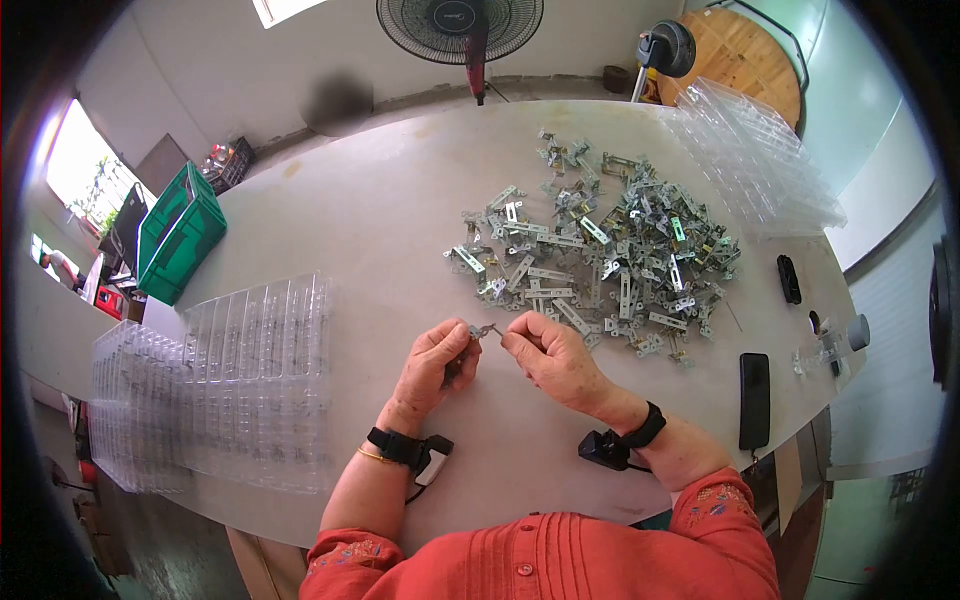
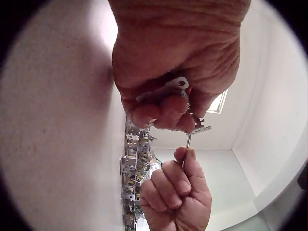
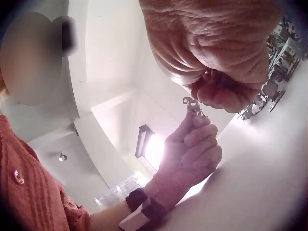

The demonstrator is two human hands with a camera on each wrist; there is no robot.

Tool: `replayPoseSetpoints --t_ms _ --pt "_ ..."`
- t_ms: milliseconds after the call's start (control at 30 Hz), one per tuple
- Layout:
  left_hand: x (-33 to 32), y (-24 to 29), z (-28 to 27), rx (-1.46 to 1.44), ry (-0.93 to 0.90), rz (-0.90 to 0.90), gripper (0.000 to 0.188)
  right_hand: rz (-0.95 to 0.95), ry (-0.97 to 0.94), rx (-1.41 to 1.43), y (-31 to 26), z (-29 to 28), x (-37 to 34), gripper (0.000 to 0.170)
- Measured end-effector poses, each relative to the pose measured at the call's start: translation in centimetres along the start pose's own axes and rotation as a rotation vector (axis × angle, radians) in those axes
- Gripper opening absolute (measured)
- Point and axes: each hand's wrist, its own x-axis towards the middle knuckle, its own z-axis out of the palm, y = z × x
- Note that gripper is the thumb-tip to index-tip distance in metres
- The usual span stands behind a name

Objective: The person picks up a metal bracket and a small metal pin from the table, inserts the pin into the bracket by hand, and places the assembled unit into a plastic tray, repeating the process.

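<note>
Left fingers: the left hand (image 1: 437,362) pinches a small metal bracket (image 2: 199,129) at the fingertips, the other fingers curled in toward the palm.
Inside that palm: a flat metal tab (image 2: 181,83) with a round hole shows above the curled fingers; I can't tell whether it belongs to another piece.
Right fingers: the right hand (image 1: 556,362) pinches a thin metal rod (image 2: 188,140) between thumb and forefinger, the rest folded under.
Where they meet: the rod's tip reaches the bracket, seemingly touching it, just above the near part of the table (image 1: 380,210).
Wrists: a black strap (image 1: 395,445) and a thin yellow bracelet (image 1: 374,455) on the left, a black band (image 1: 643,425) on the right.
Just beyond the hands: a loose, tangled pile of metal brackets (image 1: 640,260), spreading toward the far edge.
Left of the person: clear plastic trays (image 1: 255,390), overlapping at the table's edge.
Right side: a long black device (image 1: 755,400), a small black object (image 1: 789,279) farther back, and more clear trays (image 1: 760,160) at the far corner.
Around the table: a green crate (image 1: 180,235) to the left, a fan (image 1: 460,20) opposite.
Clothing: a red shirt (image 1: 540,560) with a pleated front.
</note>
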Motion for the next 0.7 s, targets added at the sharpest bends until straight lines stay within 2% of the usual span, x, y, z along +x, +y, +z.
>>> replayPoseSetpoints --t_ms 300,433,633,700 --pt "-0.2 0.0 0.0 0.054 0.021 0.018 0.035 -0.046 0.019 -0.056 -0.1 0.1 -0.1 0.016" --pt "-0.4 0.1 0.2 0.159 -0.029 -0.019 0.034 -0.023 0.011 -0.079 -0.5 0.0 -0.2 0.017" --pt "-0.6 0.6 0.7 0.250 -0.058 0.003 0.033 0.104 -0.018 0.080 -0.3 0.0 0.0 0.016" --pt "-0.6 0.6 0.8 0.283 -0.068 0.008 0.032 0.139 -0.070 0.254 -0.4 -0.2 0.1 0.018"
